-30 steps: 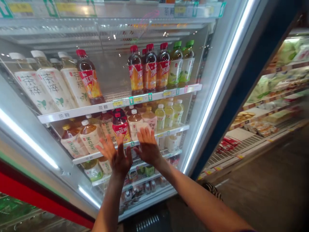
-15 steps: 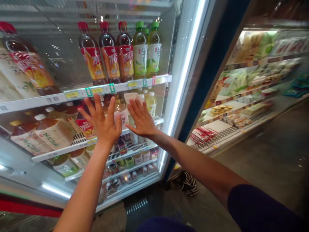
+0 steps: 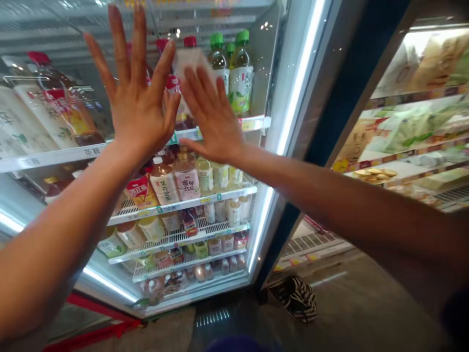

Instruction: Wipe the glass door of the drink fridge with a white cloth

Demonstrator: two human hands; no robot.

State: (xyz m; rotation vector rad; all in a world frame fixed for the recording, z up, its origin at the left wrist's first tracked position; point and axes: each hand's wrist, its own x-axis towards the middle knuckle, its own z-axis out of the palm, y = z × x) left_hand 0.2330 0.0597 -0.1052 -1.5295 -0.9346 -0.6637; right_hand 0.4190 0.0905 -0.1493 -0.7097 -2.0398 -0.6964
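My left hand (image 3: 137, 98) is spread wide, palm forward, against or just before the glass door of a drinks fridge; whether it touches cannot be told. Beside it, my right hand (image 3: 214, 115) lies flat with fingers stretched, pressing a pale, thin wiping cloth (image 3: 188, 58) toward the glass. The cloth sticks out past the fingertips, slightly blurred, and the palm hides the rest. Behind the glass, green-capped tea bottles (image 3: 242, 73) stand right of the right hand. A red-labelled tea bottle (image 3: 64, 98) stands left of my left hand. Other bottles are partly covered by my hands.
Lower fridge shelves (image 3: 227, 195) carry several rows of bottles. A bright light strip (image 3: 300, 73) runs along the dark door frame (image 3: 340, 88). To the right is an open chilled shelf (image 3: 414, 161) with packaged food. A zebra-striped bag (image 3: 298, 298) lies on the floor.
Both hands have moved up over the glass, from below the upper shelf edge to the upper bottles. The pale cloth has travelled up with my right hand. The view has shifted slightly.
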